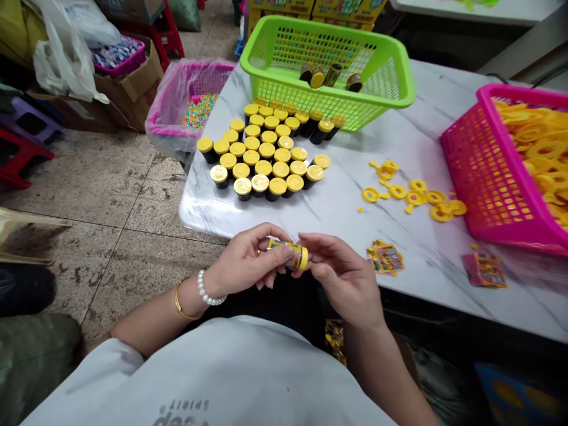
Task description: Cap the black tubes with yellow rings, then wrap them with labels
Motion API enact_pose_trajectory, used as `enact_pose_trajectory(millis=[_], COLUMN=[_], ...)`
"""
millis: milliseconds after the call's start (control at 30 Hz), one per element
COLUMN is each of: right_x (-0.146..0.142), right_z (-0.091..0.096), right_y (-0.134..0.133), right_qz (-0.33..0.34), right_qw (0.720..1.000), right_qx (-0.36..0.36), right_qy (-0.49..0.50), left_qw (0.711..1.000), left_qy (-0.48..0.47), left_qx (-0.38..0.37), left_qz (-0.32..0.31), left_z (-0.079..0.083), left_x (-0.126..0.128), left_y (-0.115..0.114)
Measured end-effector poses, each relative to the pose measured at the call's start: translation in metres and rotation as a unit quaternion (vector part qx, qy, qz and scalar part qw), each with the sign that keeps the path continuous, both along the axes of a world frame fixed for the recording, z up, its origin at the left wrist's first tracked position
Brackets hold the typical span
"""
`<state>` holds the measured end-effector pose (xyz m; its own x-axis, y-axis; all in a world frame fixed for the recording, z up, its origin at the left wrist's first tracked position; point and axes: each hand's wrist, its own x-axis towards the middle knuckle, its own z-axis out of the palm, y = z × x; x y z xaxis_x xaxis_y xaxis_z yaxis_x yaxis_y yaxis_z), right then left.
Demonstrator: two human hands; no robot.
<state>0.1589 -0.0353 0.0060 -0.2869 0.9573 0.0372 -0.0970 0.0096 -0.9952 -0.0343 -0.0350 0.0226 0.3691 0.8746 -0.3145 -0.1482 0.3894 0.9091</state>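
Note:
My left hand (248, 260) and my right hand (344, 275) together hold a small bottle with a yellow cap (295, 255), lying sideways with a colourful label around it, just off the near edge of the marble table (337, 207). Both hands have their fingers pinched on it. Several capped black bottles (266, 154) stand in a cluster on the table's far left. Two small stacks of colourful stickers (385, 258) (486, 270) lie to the right of my hands.
A green basket (390, 89) with a few bottles lying inside stands at the back. A pink basket (483, 177) full of yellow rings sits at the right, with loose yellow rings (412, 195) beside it. A pink bin of coloured beads (199, 109) stands on the floor left of the table.

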Motion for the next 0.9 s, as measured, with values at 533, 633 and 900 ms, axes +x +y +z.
enact_pose_trajectory(millis=[533,633,900], right_x=[0.002,0.002,0.002], right_z=[-0.008,-0.006,0.002], right_y=[0.000,-0.002,-0.006], right_qz=[-0.034,-0.050,-0.070], right_qw=[0.992,0.991,0.974], right_qx=[0.117,0.126,0.194], right_qy=[-0.003,0.006,-0.094], left_qw=[0.981,0.981,0.980], left_qy=[-0.160,-0.147,-0.143], left_qx=[-0.092,-0.107,-0.111], left_qz=[-0.063,-0.073,-0.081], left_z=[-0.008,-0.007,-0.007], left_x=[0.001,0.002,0.007], left_y=[0.002,0.000,-0.002])
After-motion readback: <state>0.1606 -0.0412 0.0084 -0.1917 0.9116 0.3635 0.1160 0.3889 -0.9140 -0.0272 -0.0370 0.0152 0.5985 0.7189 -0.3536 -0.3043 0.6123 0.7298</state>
